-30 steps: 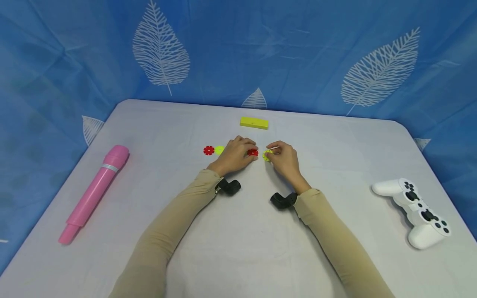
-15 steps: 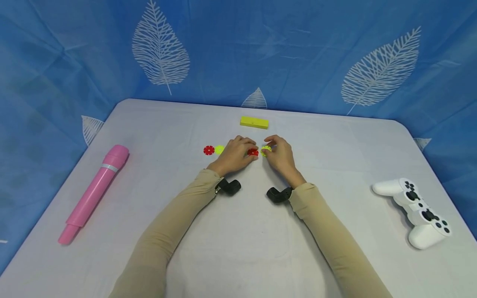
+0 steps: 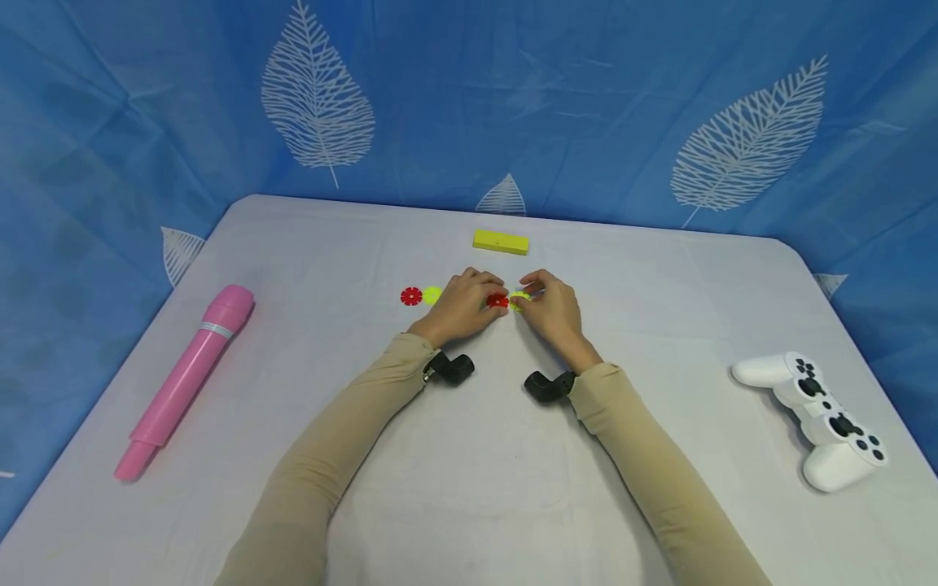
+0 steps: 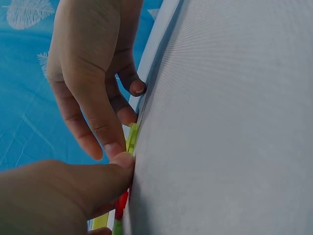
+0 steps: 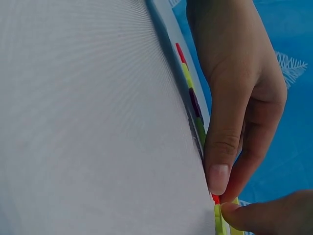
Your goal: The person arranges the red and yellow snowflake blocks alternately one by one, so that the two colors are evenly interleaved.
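My left hand (image 3: 460, 305) holds a notched red plastic disc (image 3: 497, 301) between thumb and fingers, low over the table. From the right, my right hand (image 3: 557, 309) pinches a notched yellow disc (image 3: 519, 299) against the red one's edge; whether their slots interlock I cannot tell. The red disc belongs to a row. At its left end are another red disc (image 3: 411, 296) and a yellow disc (image 3: 431, 295). My left hand hides the middle of the row in the head view, but the right wrist view shows a dark purple disc (image 5: 194, 102) and a green disc (image 5: 201, 131) there.
A yellow bar-shaped block (image 3: 501, 242) lies behind the hands. On the left is a pink microphone-shaped tube (image 3: 183, 378), and on the right a white game controller (image 3: 813, 419). The white table (image 3: 454, 488) ends at a blue leaf-patterned cloth (image 3: 586, 106).
My right hand has moved slightly left with the yellow disc, closing the gap to the red disc. The yellow disc looks more tilted. My left hand has stayed in place.
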`<state>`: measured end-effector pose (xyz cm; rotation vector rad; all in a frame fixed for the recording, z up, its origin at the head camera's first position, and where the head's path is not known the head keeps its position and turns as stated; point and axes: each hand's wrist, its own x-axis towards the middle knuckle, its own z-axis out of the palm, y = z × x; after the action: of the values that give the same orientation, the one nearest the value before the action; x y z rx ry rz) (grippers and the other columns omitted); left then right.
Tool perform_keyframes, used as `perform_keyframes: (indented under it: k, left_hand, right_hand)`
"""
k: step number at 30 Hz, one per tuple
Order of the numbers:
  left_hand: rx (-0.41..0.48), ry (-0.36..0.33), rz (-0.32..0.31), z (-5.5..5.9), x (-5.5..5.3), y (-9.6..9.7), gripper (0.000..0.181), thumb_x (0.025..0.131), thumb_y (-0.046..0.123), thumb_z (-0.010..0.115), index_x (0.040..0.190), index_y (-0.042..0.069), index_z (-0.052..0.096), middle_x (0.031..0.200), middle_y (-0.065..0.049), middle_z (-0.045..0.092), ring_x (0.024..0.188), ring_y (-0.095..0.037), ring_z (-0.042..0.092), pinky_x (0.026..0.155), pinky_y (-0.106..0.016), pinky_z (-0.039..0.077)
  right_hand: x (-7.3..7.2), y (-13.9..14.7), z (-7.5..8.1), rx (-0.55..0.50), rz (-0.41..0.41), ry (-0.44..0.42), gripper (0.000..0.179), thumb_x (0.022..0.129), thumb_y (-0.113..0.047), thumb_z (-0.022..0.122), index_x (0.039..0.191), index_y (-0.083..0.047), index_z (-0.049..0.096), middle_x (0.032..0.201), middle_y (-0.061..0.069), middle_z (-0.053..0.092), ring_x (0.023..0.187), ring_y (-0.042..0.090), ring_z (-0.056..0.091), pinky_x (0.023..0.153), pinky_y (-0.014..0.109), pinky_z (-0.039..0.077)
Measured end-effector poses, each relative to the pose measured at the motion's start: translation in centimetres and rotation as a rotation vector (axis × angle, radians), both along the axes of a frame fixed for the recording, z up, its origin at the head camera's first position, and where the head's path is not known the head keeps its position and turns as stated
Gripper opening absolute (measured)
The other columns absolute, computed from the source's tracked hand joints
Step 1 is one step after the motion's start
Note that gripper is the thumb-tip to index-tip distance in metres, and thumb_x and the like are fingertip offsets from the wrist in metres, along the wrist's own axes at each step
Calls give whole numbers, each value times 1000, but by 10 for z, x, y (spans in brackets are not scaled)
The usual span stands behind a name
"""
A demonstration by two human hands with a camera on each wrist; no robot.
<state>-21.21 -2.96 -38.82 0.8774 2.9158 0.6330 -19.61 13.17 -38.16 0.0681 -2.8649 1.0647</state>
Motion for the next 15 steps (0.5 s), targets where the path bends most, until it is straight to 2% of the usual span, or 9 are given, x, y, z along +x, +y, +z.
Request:
perform_keyframes:
  k: [6,15]
  left_hand:
    - [-3,11,-4,0,0,1,33,87,32,59,114,13,63,123,-1,56,114,-20,45,94,-39,38]
    - [-30,-15,-5,2,1,-5,41,87,35,58,122,14,57,127,-3,54,115,-22,45,96,-41,38]
  right_hand:
    - [1,0,1,19,0,7,27,81,-20,66,104,-6,62,101,14,66,84,27,63,74,38,49]
    - [9,-4,7,-41,28,6,25,87,-20,58,106,-5,61,106,16,61,92,29,60,81,40,47]
